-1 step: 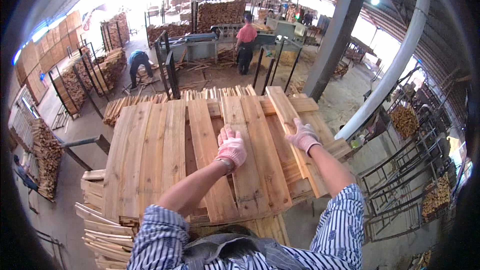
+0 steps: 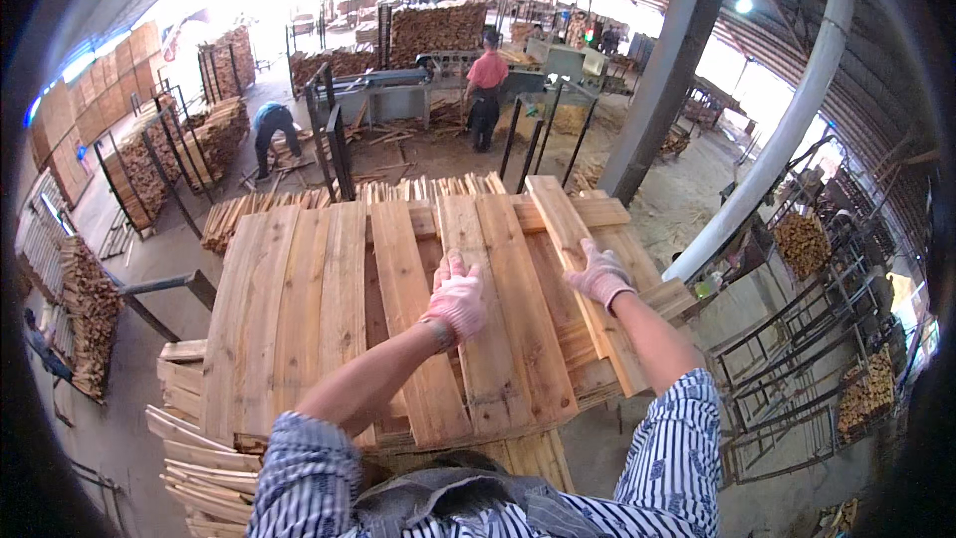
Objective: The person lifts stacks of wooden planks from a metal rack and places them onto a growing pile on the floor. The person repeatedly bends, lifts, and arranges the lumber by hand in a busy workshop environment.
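sleeves: striped blue-white shirt sleeves (image 2: pixel 299 478) coming in from the near edge, both forearms reaching out over the stack.
loose offcuts: thin slats (image 2: pixel 199 468) sticking out near-left under the stack, uneven ends.
left hand: gloved left hand (image 2: pixel 456 301) lying palm-down on a middle board (image 2: pixel 498 339), fingers spread flat, pressing rather than gripping.
right hand: gloved right hand (image 2: pixel 600 274) closing over the edge of the skewed plank (image 2: pixel 583 269) on the right side, fingers wrapping the top face; thumb side hidden, so cannot tell how firm the hold is.
step advice: judging by the skew, the plank is wanting to be swung parallel to its neighbours; keeping the left palm down is stopping the layer from sliding while the right is steering. Lifting the near end slightly is avoiding snagging on board edges.
stack: board stack (image 2: pixel 299 309) sitting dead centre, flat layer of pale rough-sawn boards running near to far, gaps showing in the middle.
plank look: light reddish wood, long, narrow, lying diagonally across the right boards, far end overhanging.
pillar: grey column (image 2: pixel 667 70) rising far right.
others: person in red top (image 2: pixel 487 75) standing at a far machine; another in blue (image 2: pixel 271 125) bending far left.
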